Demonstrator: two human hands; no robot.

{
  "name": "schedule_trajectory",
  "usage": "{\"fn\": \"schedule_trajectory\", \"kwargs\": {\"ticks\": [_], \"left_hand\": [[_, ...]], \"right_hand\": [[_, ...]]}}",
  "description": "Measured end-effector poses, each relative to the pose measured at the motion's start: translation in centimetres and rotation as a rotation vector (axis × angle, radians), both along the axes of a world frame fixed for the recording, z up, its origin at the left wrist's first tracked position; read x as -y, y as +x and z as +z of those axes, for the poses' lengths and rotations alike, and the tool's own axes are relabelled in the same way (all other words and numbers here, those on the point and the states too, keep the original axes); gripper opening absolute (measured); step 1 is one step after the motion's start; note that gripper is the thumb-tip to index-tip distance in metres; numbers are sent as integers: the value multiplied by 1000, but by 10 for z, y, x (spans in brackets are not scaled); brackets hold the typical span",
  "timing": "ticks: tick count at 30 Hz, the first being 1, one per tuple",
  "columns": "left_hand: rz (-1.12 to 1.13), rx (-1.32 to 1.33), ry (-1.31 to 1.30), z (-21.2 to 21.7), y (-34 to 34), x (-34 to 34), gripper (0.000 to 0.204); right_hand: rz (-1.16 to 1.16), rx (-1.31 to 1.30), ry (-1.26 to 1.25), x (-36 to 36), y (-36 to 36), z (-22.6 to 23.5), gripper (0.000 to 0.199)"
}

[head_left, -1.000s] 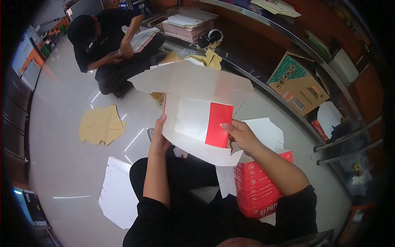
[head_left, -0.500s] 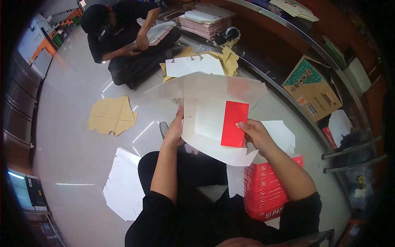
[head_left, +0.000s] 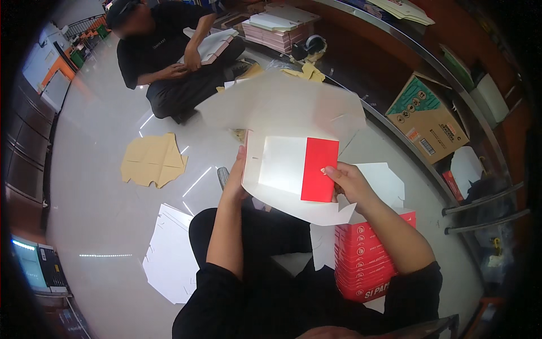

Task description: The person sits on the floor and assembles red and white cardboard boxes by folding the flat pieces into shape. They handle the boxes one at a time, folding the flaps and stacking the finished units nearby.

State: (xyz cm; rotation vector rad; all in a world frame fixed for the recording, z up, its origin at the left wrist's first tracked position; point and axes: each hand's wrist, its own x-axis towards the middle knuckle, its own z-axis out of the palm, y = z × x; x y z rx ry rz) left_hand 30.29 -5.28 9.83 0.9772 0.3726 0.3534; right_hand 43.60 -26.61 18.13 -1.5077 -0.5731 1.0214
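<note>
Between my hands is a partly folded cardboard box [head_left: 276, 161], white inside, with a red flap [head_left: 319, 169] lying inward on its right side. My left hand [head_left: 236, 172] grips its left wall, which stands upright. With the thumb on top of the red flap, my right hand [head_left: 345, 182] holds the right side; most of its fingers are hidden beneath. The box's wide far flap [head_left: 282, 104] rises away from me, blurred. Close by my right forearm stands a stack of red folded boxes [head_left: 364, 260].
Flat white card sheets [head_left: 169, 254] lie on the floor at left, near a brown paper piece [head_left: 153, 160]. Across from me a seated person [head_left: 169, 51] holds a white box piece [head_left: 212, 46]. A card stack [head_left: 279, 31] and a brown carton [head_left: 426, 121] sit by the shelf.
The box's far flap has swung up and away, covering more of the sheet behind it. Its left wall now stands more upright. The seated person's head has lifted.
</note>
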Motion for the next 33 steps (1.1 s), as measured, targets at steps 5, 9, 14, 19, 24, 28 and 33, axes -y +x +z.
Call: {"fn": "schedule_trajectory", "kwargs": {"ticks": [5,9,14,19,24,28,33], "left_hand": [[123,41,32,23,8,16,65],[-173,91,-253,1,-7,-11,58],[126,-55,17,11,7,2,43],[373,-194,762,29,1,21,29],[80,4,836,22,8,61,19],[68,170,-77,35,15,70,19],[124,259,-258,44,13,66,27]], "right_hand": [[-17,-2,-20,-1,2,1,32],[-57,-22,-8,-1,2,2,31],[-44,30,-30,-3,1,-1,29],[-2,248,-84,-5,1,-12,29],[140,293,-38,-11,-6,-1,38],[155,120,153,-11,-4,-5,43],[194,407,259,-11,1,-6,47]]}}
